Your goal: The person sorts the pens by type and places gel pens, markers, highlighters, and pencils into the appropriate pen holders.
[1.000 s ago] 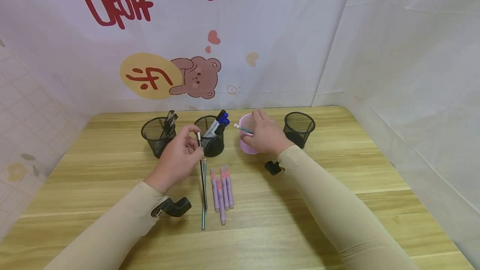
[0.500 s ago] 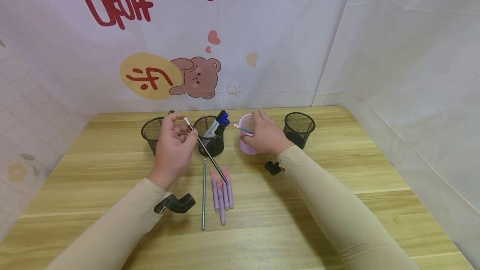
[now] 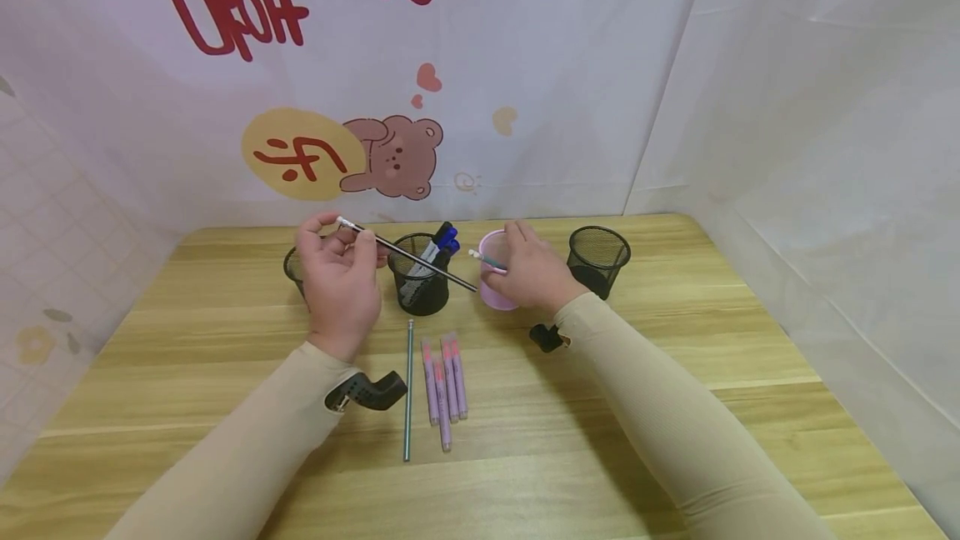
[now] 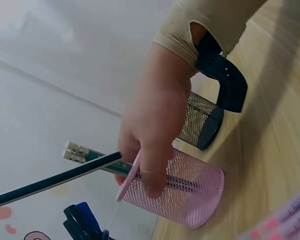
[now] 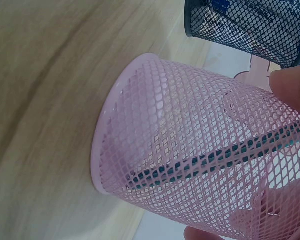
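My left hand pinches a black pencil near its white eraser end. The pencil slants down to the right, across the front of the middle black mesh cup. Its far end overlaps the pink mesh pen cup in the head view, and in the left wrist view it reaches the cup's rim. My right hand grips that pink cup at the rim, which stands on the table. Green pencils with white erasers lean inside it. One more green pencil lies on the table.
Several purple pens with pink ends lie beside the green pencil. A black mesh cup with markers stands left of the pink one. Another black cup is at the right; a third is mostly hidden behind my left hand.
My left hand has moved up and left, turning the black pencil from near upright to a shallow slant, its far end swinging right toward the pink cup. My right hand stays put.
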`<state>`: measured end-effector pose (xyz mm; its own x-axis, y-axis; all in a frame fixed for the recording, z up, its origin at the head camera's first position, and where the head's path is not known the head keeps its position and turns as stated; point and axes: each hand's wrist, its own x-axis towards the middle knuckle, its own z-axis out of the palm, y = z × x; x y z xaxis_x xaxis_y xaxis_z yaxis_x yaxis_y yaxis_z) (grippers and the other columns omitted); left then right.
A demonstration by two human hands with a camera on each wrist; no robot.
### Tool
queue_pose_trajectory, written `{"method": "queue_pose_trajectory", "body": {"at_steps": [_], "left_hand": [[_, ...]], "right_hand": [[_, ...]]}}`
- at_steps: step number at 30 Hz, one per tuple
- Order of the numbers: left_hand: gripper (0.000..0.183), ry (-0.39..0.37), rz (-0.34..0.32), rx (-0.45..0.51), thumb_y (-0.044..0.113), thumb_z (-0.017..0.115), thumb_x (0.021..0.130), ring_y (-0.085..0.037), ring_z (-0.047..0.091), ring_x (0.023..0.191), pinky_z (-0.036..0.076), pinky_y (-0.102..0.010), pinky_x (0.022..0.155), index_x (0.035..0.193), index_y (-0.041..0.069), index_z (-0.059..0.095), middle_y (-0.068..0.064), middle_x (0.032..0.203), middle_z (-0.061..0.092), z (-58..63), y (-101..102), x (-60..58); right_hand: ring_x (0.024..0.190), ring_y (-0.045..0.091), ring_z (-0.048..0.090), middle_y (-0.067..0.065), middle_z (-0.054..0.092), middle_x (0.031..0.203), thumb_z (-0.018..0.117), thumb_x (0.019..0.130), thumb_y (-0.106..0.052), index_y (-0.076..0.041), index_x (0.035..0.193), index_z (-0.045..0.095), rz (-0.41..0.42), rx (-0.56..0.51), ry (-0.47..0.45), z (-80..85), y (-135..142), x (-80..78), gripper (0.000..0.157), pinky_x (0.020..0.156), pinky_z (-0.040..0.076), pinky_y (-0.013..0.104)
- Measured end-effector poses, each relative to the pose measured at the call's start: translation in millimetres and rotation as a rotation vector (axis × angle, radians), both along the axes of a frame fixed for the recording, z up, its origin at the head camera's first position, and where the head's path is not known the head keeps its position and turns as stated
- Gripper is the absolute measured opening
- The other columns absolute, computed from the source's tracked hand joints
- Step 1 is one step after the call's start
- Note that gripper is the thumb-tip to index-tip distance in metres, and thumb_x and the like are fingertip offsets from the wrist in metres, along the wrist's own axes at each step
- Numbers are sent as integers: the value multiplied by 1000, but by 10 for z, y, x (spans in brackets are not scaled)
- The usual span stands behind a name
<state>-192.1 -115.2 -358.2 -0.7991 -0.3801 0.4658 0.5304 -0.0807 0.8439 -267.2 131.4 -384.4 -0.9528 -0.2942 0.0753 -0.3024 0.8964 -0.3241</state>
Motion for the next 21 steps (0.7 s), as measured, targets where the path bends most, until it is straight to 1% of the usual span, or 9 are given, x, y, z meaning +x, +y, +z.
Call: {"method": "queue_pose_trajectory", "body": {"at_steps": [5,9,13,17,21], "left_hand": [[35,72,43,84,-2,60,102,-12,71,71,63,-23,72,129,6,40,-5,93,61,23,77,-59],[33,123,62,120,-3,61,101,-13,71,71,63,-25,71,125,10,42,-7,93,62,32,143,-109],[32,141,72,116,-1,60,102,-14,71,72,61,-25,72,126,11,41,-6,94,60,43,188,-138],[33,152,69,132,-2,59,102,-16,70,71,62,-26,72,127,11,42,-6,94,59,59,220,-150],[34,151,58,135,-4,60,101,-13,71,71,63,-27,74,126,12,42,-5,95,58,65,272,-145]], "right_hand": [[128,45,58,16,39,163,66,94,-52,-2,159,33,-1,-4,0,-4,2,-2,89,108,54,56],[136,47,54,16,35,167,66,94,-52,-1,161,31,-2,2,-4,2,5,-1,91,115,49,57],[143,46,48,18,33,169,65,94,-52,-1,162,29,1,9,-6,3,6,-5,92,120,43,57],[145,46,47,18,32,169,65,94,-53,-1,163,29,-1,16,-10,4,2,-6,93,121,42,57],[146,47,46,18,30,170,65,95,-52,-1,163,27,-2,24,-15,11,3,2,93,122,42,57]]}}
